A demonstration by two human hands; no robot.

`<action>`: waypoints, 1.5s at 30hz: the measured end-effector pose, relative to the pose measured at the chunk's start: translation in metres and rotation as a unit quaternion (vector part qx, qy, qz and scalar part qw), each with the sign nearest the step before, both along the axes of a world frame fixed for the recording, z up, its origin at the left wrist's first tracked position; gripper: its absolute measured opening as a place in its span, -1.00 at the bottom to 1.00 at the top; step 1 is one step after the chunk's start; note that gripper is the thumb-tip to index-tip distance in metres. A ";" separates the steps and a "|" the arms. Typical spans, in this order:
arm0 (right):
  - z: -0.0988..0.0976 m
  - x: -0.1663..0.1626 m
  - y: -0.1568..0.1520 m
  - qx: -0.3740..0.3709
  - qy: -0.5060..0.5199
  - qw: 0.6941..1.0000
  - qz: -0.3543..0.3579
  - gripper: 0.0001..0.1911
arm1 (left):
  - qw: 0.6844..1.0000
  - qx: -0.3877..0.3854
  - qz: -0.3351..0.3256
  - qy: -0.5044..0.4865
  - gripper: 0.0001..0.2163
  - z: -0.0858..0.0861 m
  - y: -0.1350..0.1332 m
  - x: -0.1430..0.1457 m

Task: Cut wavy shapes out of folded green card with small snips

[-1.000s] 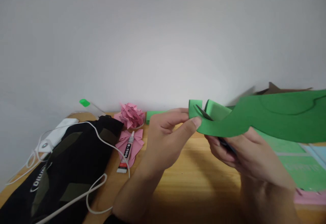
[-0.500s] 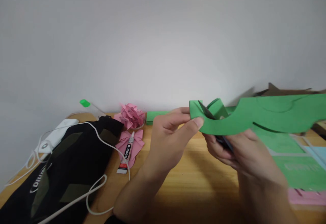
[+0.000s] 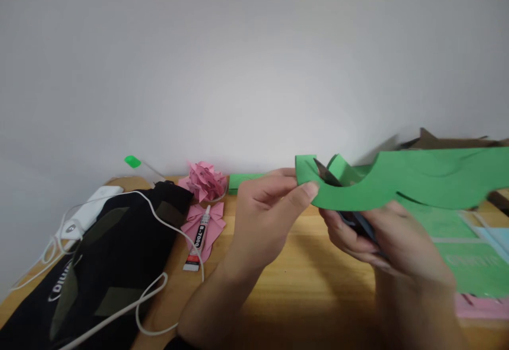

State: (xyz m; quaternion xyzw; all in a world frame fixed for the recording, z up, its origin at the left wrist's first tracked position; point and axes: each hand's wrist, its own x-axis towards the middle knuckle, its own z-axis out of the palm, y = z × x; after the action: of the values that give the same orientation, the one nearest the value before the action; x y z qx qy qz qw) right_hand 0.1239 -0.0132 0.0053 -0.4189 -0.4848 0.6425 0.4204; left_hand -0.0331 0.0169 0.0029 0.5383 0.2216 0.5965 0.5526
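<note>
My left hand [image 3: 265,208] pinches the left end of a green paper sheet [image 3: 417,183] between thumb and fingers, above the wooden table [image 3: 294,281]. My right hand [image 3: 392,244] sits under the sheet, closed on scissors [image 3: 350,209] with dark blue handles. The dark blades poke up through a cut in the paper near my left thumb. A curved pencil line shows on the sheet. Part of the right hand's fingers is hidden by the paper.
A black drawstring bag [image 3: 99,265] with white cords lies at the left, beside a white device [image 3: 85,215]. Pink paper flowers [image 3: 204,180] and a glue tube [image 3: 196,238] lie behind my left hand. Green, blue and pink sheets [image 3: 469,260] are stacked at the right.
The scissors have cut further to the right along the green sheet, and the sheet's right part has dropped lower and flattened. My left hand has barely moved.
</note>
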 end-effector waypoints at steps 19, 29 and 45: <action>0.002 -0.001 0.000 -0.003 0.027 0.999 0.020 -0.50 | 1.000 -0.004 -0.005 -0.005 -0.81 -0.003 0.001 0.001; 0.003 -0.013 0.003 -0.025 0.063 0.998 -0.017 -0.53 | 0.999 0.008 0.045 0.010 -0.80 -0.003 -0.004 0.006; 0.004 -0.011 0.001 -0.004 0.013 1.000 -0.025 -0.45 | 1.000 0.000 0.030 0.008 -0.82 -0.002 -0.003 0.004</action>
State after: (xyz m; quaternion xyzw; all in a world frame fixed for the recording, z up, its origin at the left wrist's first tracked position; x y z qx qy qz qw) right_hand 0.1128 -0.0121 0.0091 -0.4245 -0.4659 0.6389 0.4410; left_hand -0.0292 0.0137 0.0010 0.5357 0.2424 0.6087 0.5327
